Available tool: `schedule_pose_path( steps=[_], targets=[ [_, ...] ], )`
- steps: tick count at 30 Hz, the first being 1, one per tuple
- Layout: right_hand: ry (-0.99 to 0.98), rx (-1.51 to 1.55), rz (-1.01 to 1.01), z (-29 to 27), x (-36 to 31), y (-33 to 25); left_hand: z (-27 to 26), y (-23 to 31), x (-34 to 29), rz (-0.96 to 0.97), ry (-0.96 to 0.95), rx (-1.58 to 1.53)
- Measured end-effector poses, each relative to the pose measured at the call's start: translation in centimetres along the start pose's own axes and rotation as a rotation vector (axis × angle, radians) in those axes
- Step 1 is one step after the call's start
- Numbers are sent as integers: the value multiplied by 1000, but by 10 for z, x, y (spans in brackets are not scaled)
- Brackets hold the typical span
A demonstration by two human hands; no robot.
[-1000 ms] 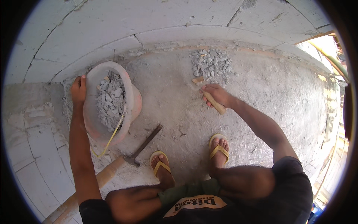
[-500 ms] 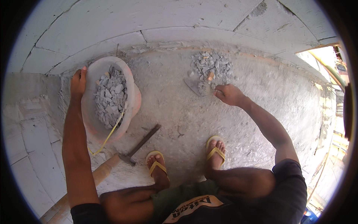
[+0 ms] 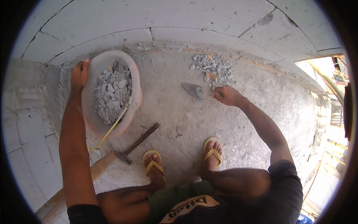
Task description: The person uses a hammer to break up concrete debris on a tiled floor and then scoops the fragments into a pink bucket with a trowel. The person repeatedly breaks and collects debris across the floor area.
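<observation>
My left hand (image 3: 79,74) grips the left rim of a pale, dusty tub (image 3: 135,80), its thumb over the edge. Grey stone rubble (image 3: 113,91) is heaped inside the tub, and a thin yellow cord (image 3: 112,130) hangs over its near side. In my right hand (image 3: 226,96), the fingers close round the handle of a trowel (image 3: 192,89). Its pointed blade aims left, low over the floor, with a small grey lump on it. Just beyond the blade lies a loose pile of broken stone (image 3: 218,67) holding an orange brick chip (image 3: 211,75).
A hammer (image 3: 140,142) lies on the rough concrete floor between the tub and my left foot. Its head touches a long wooden pole (image 3: 95,170) at lower left. A pale block wall (image 3: 194,22) runs along the far side. Poles (image 3: 326,80) stand beyond an opening at right.
The trowel has drawn slightly left and nearer, away from the stone pile. The brick chip has shifted. The tub now sits less tipped, with my left hand still on its rim.
</observation>
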State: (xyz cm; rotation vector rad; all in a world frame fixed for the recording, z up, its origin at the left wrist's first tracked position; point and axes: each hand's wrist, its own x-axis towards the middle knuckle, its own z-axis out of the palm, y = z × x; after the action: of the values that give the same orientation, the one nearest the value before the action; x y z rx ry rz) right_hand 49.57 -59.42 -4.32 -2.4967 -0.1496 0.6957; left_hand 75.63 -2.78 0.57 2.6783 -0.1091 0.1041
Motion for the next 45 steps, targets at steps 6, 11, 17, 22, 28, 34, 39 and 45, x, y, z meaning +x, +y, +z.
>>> schedule_pose_path(
  steps=[6,11,17,22,28,34,39,45],
  targets=[
    [115,-110,73,-28,15,17,1,-1,-2,49,22,-3],
    [30,-115,-69,-7,10,9,-1,1,-5,84,39,-24],
    [139,-204,-18,-28,17,35,2,-1,-3,85,38,-5],
    [214,-227,-33,-27,16,35,-1,2,-4,60,11,-13],
    [142,-152,-12,-9,7,20,0,1,-6,82,44,-42],
    [210,-245,83,-36,28,29,-3,9,-5,25,-17,4],
    [348,-246,144,-15,28,19,-1,6,-4,30,-20,72],
    [384,-222,278,6,32,-3,-5,6,-7,20,-50,50]
  ],
)
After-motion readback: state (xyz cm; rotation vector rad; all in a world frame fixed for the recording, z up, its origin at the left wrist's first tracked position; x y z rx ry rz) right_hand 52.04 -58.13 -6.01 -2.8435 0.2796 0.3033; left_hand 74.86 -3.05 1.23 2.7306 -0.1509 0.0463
